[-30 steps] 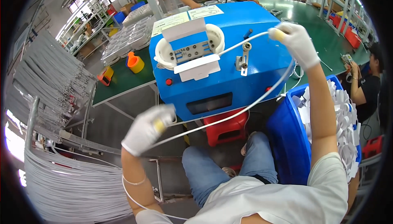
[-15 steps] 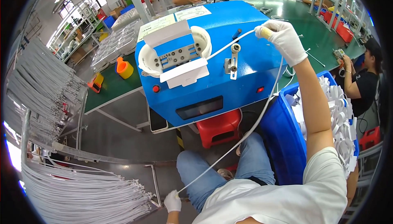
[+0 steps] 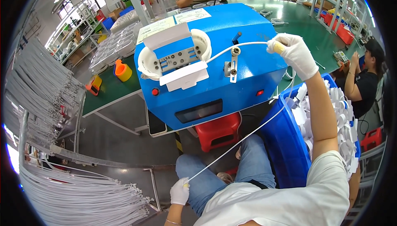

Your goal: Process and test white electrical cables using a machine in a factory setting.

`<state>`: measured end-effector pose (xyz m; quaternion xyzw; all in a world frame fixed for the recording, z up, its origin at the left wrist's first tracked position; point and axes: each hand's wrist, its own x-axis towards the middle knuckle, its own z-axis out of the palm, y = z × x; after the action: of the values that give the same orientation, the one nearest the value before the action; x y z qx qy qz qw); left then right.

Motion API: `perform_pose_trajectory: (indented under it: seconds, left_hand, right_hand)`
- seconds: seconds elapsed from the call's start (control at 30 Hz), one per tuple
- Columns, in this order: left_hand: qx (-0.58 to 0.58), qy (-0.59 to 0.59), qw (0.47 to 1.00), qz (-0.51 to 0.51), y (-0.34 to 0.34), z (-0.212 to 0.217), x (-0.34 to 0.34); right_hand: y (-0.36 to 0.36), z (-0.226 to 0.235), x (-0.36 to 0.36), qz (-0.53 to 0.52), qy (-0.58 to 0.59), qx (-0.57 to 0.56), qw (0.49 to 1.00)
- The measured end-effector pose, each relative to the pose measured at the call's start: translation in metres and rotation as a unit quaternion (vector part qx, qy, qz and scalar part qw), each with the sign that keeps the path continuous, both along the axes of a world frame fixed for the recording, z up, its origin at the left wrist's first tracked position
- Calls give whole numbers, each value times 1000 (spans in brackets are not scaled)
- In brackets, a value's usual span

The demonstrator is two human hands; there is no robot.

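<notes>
My right hand point(image 3: 294, 55), in a white glove with yellowish fingertip covers, pinches a white cable point(image 3: 250, 43) beside the right end of a blue machine point(image 3: 206, 98). One stretch of that cable runs left past a metal guide bracket point(image 3: 234, 64) to a white oval winding head point(image 3: 149, 64) on top of the machine. From my right hand the cable also loops down and crosses above my lap to my left hand point(image 3: 180, 191). Gloved too, my left hand is closed on the cable low at the left, beside my thigh. White flaps of card point(image 3: 184, 77) stand around the head's metal plate.
A blue bin point(image 3: 285, 147) full of white card pieces stands at my right. Bundles of white cables point(image 3: 82, 193) hang on racks at the left. An orange tape roll point(image 3: 123, 72) lies on the green table point(image 3: 103, 100). Co-workers sit across and at the right.
My left hand has risen a little and shifted right with the cable. My right hand has moved right and slightly down. The cable between them hangs straighter in its lower part.
</notes>
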<state>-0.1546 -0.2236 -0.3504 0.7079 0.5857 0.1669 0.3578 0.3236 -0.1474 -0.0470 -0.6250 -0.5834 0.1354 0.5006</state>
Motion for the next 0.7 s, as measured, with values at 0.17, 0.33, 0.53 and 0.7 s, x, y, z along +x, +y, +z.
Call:
perform_pose_trajectory:
  seconds: [0.17, 0.33, 0.53, 0.7]
  left_hand:
    - [3, -58, 993, -103, 16, 27, 52]
    - [98, -26, 921, -377, 46, 111, 120]
    - [158, -110, 895, -403, 120, 287, 118]
    - [363, -175, 862, -307, 191, 397, 151]
  right_hand:
    - [-22, -9, 8, -4, 31, -41, 999]
    - [-19, 1, -24, 13, 55, -110, 992]
    - [25, 10, -17, -25, -279, 51, 959]
    - [99, 46, -7, -83, -496, 259, 825]
